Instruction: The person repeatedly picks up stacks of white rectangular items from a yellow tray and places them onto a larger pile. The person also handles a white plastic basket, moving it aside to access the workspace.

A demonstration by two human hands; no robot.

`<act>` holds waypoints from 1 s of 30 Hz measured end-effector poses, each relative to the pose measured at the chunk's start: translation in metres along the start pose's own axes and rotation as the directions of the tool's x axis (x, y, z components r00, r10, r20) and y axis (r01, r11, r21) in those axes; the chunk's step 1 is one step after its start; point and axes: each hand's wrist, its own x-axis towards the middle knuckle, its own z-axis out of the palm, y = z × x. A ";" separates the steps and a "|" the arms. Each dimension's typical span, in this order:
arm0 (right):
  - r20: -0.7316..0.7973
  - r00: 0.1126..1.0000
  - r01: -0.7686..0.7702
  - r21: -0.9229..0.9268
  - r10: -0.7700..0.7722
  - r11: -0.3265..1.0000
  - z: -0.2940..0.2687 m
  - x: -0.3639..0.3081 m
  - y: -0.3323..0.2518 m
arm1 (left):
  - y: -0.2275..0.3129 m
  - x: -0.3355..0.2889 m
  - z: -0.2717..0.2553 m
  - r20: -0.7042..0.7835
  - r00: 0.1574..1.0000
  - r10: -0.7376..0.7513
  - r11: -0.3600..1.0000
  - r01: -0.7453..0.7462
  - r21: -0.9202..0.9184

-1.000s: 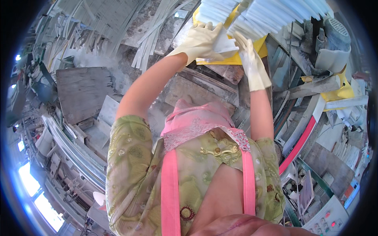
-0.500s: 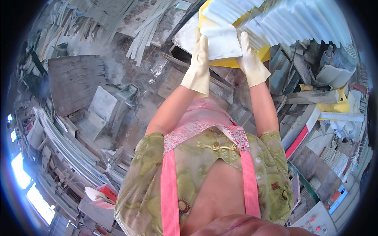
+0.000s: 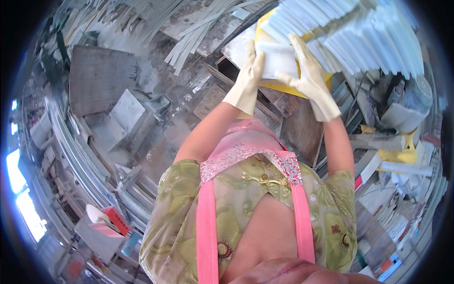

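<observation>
A white rectangular slab (image 3: pixel 279 59), perhaps a small stack of thin sheets, lies between my two gloved hands over a yellow sheet. My left hand (image 3: pixel 248 71), in a cream rubber glove, presses along the slab's left edge with straight fingers together and the thumb nearest me. At the right edge my right hand (image 3: pixel 309 78), gloved alike, has its fingers and thumb spread wide; the blurred thumb reaches across the slab's near right corner. Right behind the slab, long rows of pale bluish-white sheets (image 3: pixel 373 45) stand on edge, leaning against each other.
The yellow sheet (image 3: pixel 288 89) covers a worktop with a dark wooden box edge (image 3: pixel 222 75) at its left. Long pale strips (image 3: pixel 189 45) lie farther left. A brown board (image 3: pixel 101 80) stands on the dusty left side. At the right are a whitish bucket (image 3: pixel 418 94) and scrap pieces.
My right hand has opened out, its fingers spreading and the thumb swinging over the slab's near corner. My left hand stays at the left edge. The whole view has shifted slightly.
</observation>
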 end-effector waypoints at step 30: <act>0.458 0.889 0.268 -0.500 -0.011 0.824 0.002 0.057 -0.043 | 0.020 -0.009 -0.029 0.002 0.997 0.080 0.997 -0.080 -0.022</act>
